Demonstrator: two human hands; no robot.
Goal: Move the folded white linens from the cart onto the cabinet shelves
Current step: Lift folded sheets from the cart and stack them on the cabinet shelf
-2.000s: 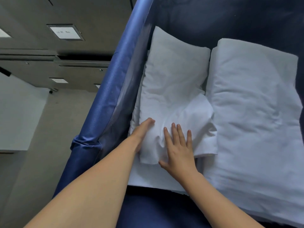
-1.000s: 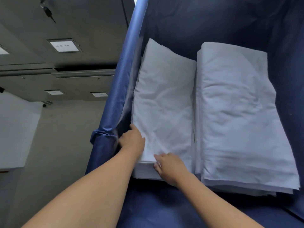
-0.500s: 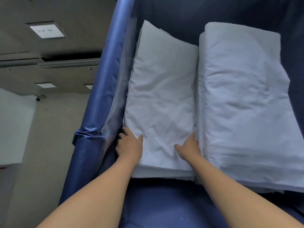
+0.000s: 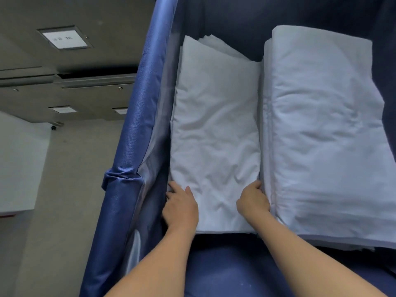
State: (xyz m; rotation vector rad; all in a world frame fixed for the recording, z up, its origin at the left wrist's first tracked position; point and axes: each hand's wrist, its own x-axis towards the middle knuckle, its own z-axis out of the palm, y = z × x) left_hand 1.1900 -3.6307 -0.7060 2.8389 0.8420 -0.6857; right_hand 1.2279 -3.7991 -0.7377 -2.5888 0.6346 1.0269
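The cart (image 4: pixel 130 129) is blue woven cloth with a satin sheen (brightest along its rim); the linens (image 4: pixel 216 136) are matt, creased white cloth.

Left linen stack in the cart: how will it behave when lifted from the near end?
The left linen stack is probably floppy: wrinkled thin layers, so its far end will likely sag. Layers may slide apart; far edges already fan out. Left hand and right hand flank it, suggesting it needs two-sided support.

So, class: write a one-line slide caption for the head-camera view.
Both hands, left and right, grip the sides of the narrower stack of folded white linens in the blue cart.
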